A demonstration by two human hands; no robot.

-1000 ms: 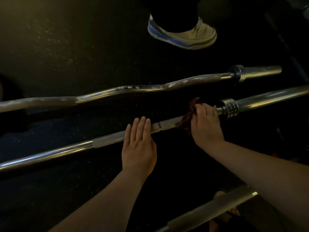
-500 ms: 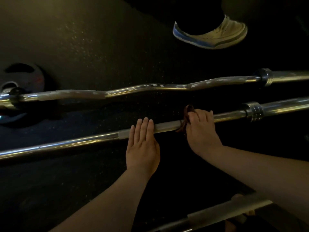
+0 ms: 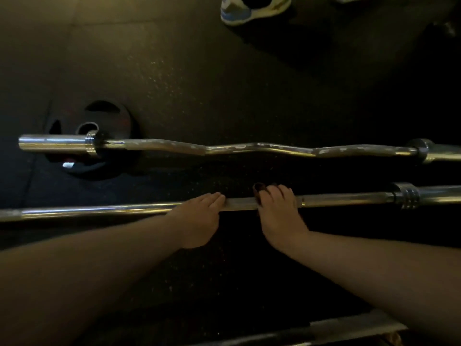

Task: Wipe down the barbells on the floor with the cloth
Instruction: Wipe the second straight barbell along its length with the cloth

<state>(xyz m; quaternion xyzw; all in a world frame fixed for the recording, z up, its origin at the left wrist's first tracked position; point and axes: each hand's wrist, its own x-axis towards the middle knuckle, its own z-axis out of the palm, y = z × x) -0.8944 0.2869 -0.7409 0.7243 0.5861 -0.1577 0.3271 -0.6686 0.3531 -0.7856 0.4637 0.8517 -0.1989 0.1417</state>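
Since the earlier frame the right hand [image 3: 279, 216] has slid leftward along the straight barbell [image 3: 99, 211], farther from its ribbed collar [image 3: 406, 196], and now lies closer to the left hand [image 3: 197, 221]. At about ten o'clock a dark weight plate [image 3: 119, 123] lies flat on the black rubber floor [image 3: 174, 71], with the left sleeve of the curl bar [image 3: 259, 147] resting across it. That wavy bar runs from nine to three o'clock, its grip patchy and worn. Just below it, apart from it, the straight barbell crosses the view along the same line. Just below centre, toward seven o'clock, the left hand rests on this barbell, fingers straight and together, laid over the top of the shaft. Just to its right, the right hand's fingers curl over the shaft, holding a dark reddish cloth [image 3: 258, 189] against the metal; a fold pokes out at the fingertips. At twelve o'clock a white-and-blue shoe [image 3: 249, 11] touches the top edge. At five o'clock another bar [image 3: 349, 328] lies dimly lit.
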